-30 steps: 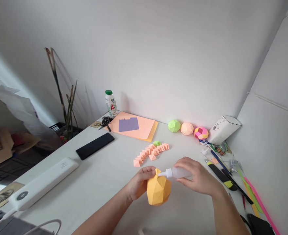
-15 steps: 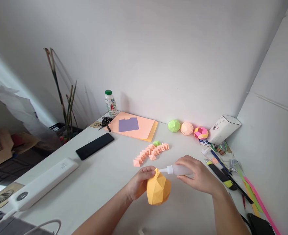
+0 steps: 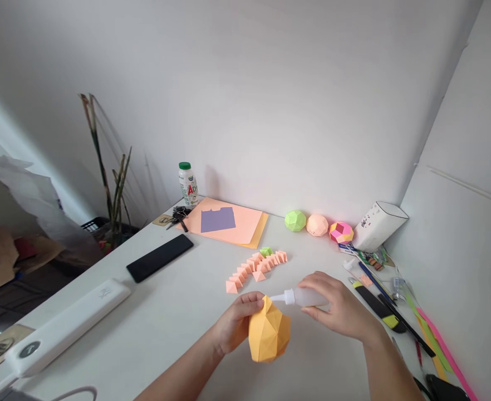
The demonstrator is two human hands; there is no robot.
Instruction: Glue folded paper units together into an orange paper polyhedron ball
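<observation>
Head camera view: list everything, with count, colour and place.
orange paper polyhedron: one, orange, in the left hand
glue bottle: one, translucent white, in the right hand, nozzle at the polyhedron's top
folded paper units: a row, peach with one green, mid-table
paper balls: three, green, peach, pink-yellow, by the wall
paper sheets: a stack, peach and yellow, purple on top
drink bottle: one, white, green cap, behind the sheets
keys: one bunch, beside the sheets
phone: one, black, left of centre
long device: one, white, near left edge
box: one, white, right corner
pens and tools: several, mixed, right edge
table: one, white
left hand: one, gripping the polyhedron
right hand: one, gripping the bottle
</observation>
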